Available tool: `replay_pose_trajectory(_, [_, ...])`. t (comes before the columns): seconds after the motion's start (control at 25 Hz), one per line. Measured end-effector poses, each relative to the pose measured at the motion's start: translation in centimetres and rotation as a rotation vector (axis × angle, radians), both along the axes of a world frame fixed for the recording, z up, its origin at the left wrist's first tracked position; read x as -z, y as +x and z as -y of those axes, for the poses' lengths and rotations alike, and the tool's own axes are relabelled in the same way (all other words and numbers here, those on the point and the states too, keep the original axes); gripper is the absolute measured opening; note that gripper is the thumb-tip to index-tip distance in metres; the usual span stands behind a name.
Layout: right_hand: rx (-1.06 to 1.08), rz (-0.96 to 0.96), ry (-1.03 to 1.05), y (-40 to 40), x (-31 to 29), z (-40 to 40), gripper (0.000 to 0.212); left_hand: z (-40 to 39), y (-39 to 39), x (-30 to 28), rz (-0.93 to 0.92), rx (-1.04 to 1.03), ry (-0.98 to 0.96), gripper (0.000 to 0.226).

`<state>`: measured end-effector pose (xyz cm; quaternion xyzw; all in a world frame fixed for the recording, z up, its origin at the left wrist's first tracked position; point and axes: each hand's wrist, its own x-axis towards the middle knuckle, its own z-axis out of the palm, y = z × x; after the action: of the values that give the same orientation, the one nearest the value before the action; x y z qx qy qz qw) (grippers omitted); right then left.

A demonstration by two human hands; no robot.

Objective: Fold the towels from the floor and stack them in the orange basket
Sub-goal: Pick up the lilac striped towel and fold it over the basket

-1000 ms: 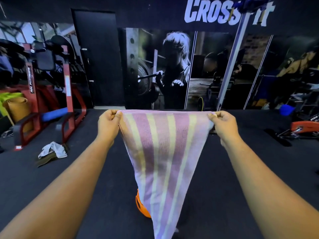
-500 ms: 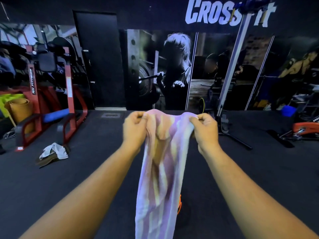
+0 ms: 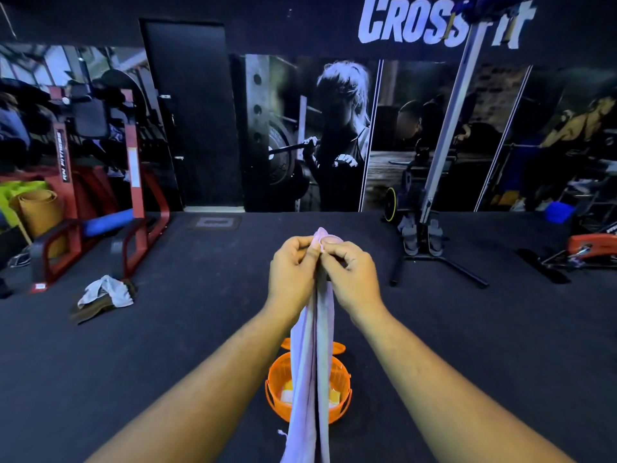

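Both hands meet at the centre of the view, pressed together knuckle to knuckle; the left hand [image 3: 291, 269] curls its fingers and thumb round the top edge of the purple towel [image 3: 312, 355], and the right hand [image 3: 349, 274] pinches the same edge from the other side, thumb and forefinger closed on the cloth; a small fold of towel pokes up above the fingers at 12 o'clock. From the grip the towel hangs straight down toward 6 o'clock, doubled lengthwise into a narrow strip whose two layers lie face to face; its lower end runs out of the bottom of the view, so how far it reaches cannot be told.

Behind the hanging strip, at 6 o'clock from the hands, the orange basket [image 3: 277, 392] stands on the black floor [image 3: 200, 329]; the towel crosses in front of its middle, and something pale and yellow lies inside it; an orange lid [image 3: 337, 347] lies just beyond its far rim. Well apart at 9 o'clock a crumpled white and brown cloth [image 3: 105, 295] lies on the floor near the foot of a red machine frame [image 3: 133, 168]; at 2 o'clock a tall grey upright on a black stand [image 3: 434, 228] rises before a dark wall lettered in white [image 3: 417, 25].
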<state>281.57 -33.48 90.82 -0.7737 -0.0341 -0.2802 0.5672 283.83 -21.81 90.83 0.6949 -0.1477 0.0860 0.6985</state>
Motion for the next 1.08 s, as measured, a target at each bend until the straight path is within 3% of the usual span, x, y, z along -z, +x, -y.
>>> replay_pose_trajectory(0.12, [-0.192, -0.044, -0.005, -0.9, -1.2, 0.2, 0.036, -0.8, 0.0, -0.6, -0.030, 0.123, -0.058, 0.029])
replay_pose_trajectory(0.2, [-0.265, -0.047, -0.044, -0.9, -1.4, 1.5, 0.041, -1.6, 0.5, -1.0, -0.040, 0.173, -0.101, 0.025])
replay_pose_trajectory(0.32, [-0.068, -0.024, 0.006, 0.1, -0.8, 4.4, 0.032, -3.1, 1.9, -2.2, -0.016, 0.207, -0.096, 0.009])
replay_pose_trajectory(0.44, [-0.120, -0.308, 0.107, 0.7, 0.1, 6.7, 0.059, -3.9, 2.6, -4.4, 0.023, 0.253, -0.064, 0.010])
replay_pose_trajectory(0.52, [-0.199, -0.306, 0.105, 1.3, -0.3, 7.5, 0.029, -4.5, 3.4, -5.6, 0.037, 0.248, -0.027, 0.010])
replay_pose_trajectory(0.6, [-0.119, -0.163, 0.102, 1.5, -2.1, 8.3, 0.015, -5.6, 4.7, -6.3, 0.069, 0.198, 0.080, 0.009])
replay_pose_trajectory(0.76, [0.021, 0.067, -0.086, 1.8, -7.4, 9.3, 0.024, -6.9, 7.0, -8.7, 0.416, -0.189, 0.664, 0.012])
replay_pose_trajectory(0.8, [0.040, 0.093, -0.122, 2.2, -8.6, 9.3, 0.027, -6.8, 7.3, -9.4, 0.463, -0.267, 0.707, 0.015])
replay_pose_trajectory(0.84, [0.046, 0.087, -0.141, 2.6, -9.6, 9.0, 0.029, -6.5, 7.7, -9.9, 0.439, -0.281, 0.674, 0.015])
replay_pose_trajectory(0.96, [0.035, 0.066, -0.129, 3.2, -9.9, 8.5, 0.030, -5.8, 8.2, -9.7, 0.186, -0.047, 0.267, 0.016])
replay_pose_trajectory(1.08, [0.005, 0.080, -0.012, 2.5, -9.3, 8.4, 0.023, -5.0, 7.3, -8.9, 0.128, 0.049, 0.068, 0.017])
